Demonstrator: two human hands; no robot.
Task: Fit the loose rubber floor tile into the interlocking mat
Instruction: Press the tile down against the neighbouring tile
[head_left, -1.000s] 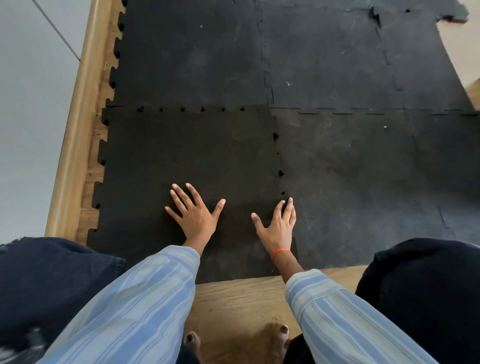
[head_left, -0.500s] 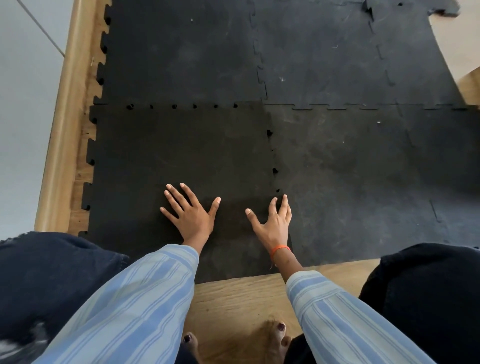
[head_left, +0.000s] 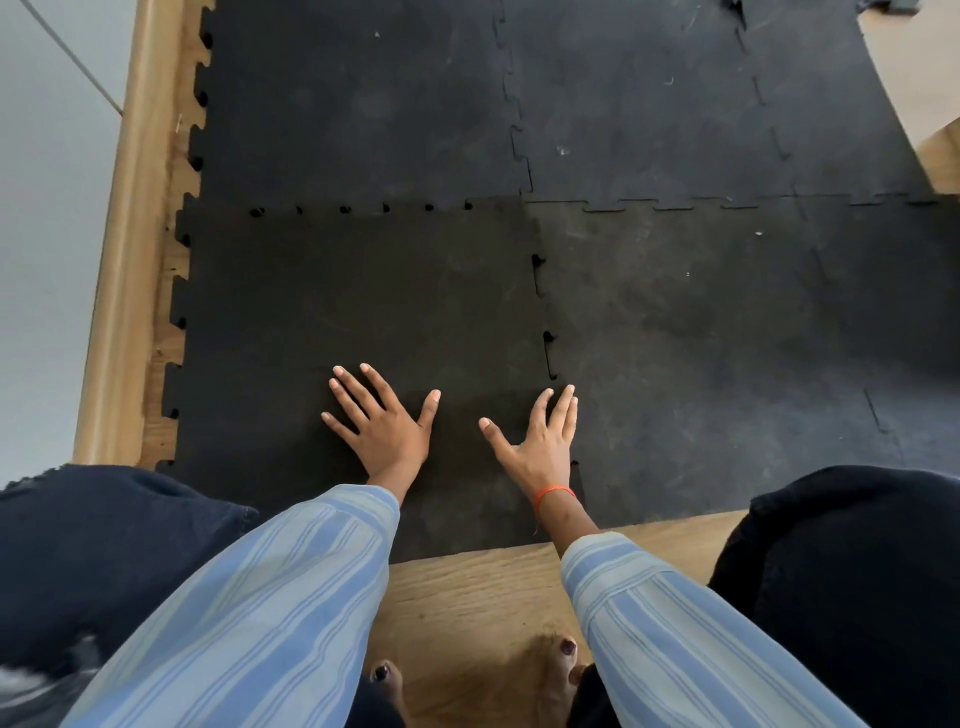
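Observation:
The loose black rubber tile (head_left: 358, 296) lies at the mat's near left corner, darker than its neighbours. Small gaps show along its far seam and its right seam with the grey interlocking mat (head_left: 701, 322). My left hand (head_left: 382, 421) rests flat on the tile's near part, fingers spread. My right hand (head_left: 540, 441), with an orange band at the wrist, lies flat with fingers apart, its fingertips over the right seam. Neither hand holds anything.
A wooden skirting board (head_left: 124, 270) and grey wall (head_left: 41, 234) run along the left. Wooden floor (head_left: 467, 587) shows in front of the mat. My dark-clad knees (head_left: 93, 561) flank the arms, and toes show at the bottom.
Both hands stay flat on the tile in nearly the same spots. The view has shifted slightly, so the mat sits lower and more to the left in frame.

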